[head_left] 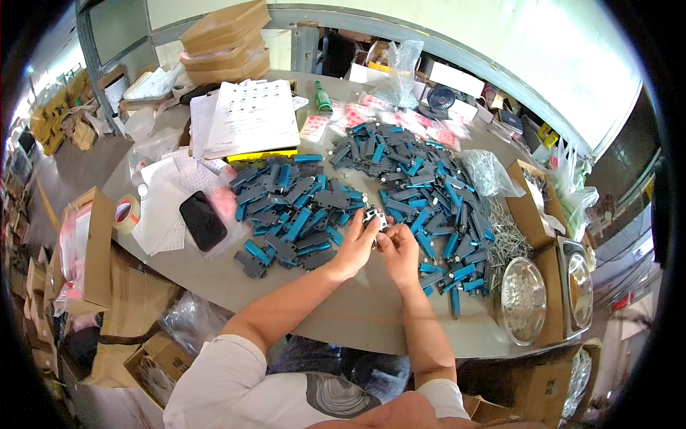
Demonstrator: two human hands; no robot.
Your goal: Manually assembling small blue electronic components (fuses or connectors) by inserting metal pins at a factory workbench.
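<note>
Near the middle of the table, my left hand [354,247] is closed on a small black-and-white part [374,216], whose exact kind I cannot make out. My right hand [399,254] meets it from the other side, thumb and fingers pinched against the part's lower edge. On the left lies a loose pile of blue and dark grey plastic pieces [296,222]. A larger heap of similar blue and grey pieces [421,186] spreads from behind my hands to the right. Small white cylindrical ends show on some pieces.
Right of the heap lie many metal screws [506,243] and a round metal bowl [523,300] of small pieces. Papers [250,118], a black phone [203,220] and tape [126,213] are at left. A green bottle [322,97] stands behind. Cardboard boxes [89,250] flank the table.
</note>
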